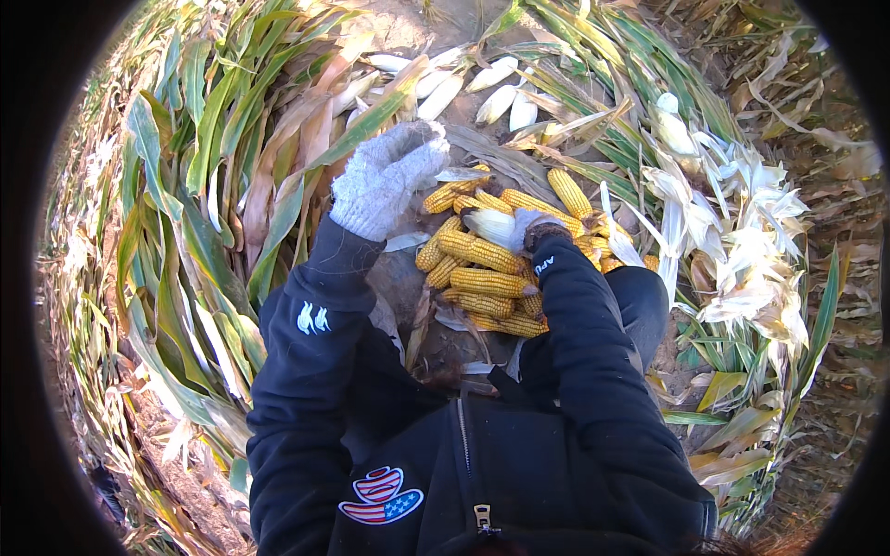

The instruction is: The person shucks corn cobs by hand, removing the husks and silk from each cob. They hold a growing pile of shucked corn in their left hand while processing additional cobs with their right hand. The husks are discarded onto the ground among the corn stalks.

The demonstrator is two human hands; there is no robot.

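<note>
My left hand (pixel 389 182), in a fuzzy white knit glove, is raised to the left of a pile of husked yellow corn ears (pixel 487 254). Its fingers are curled with a gap between them and the thumb, and I see nothing in its grasp. Over the pile, my right hand (pixel 530 228), also gloved, grips a corn ear in pale husk (pixel 491 225) whose dark tip points left. Part of the right hand is hidden by its dark cuff. The bare ears lie stacked on the ground between my knees.
Several ears in white husk (pixel 439 96) lie on the soil beyond the pile. Cut corn stalks with long leaves (pixel 229 139) are heaped on the left. Stripped dry husks (pixel 737 257) pile up on the right, beside more stalks (pixel 667 76).
</note>
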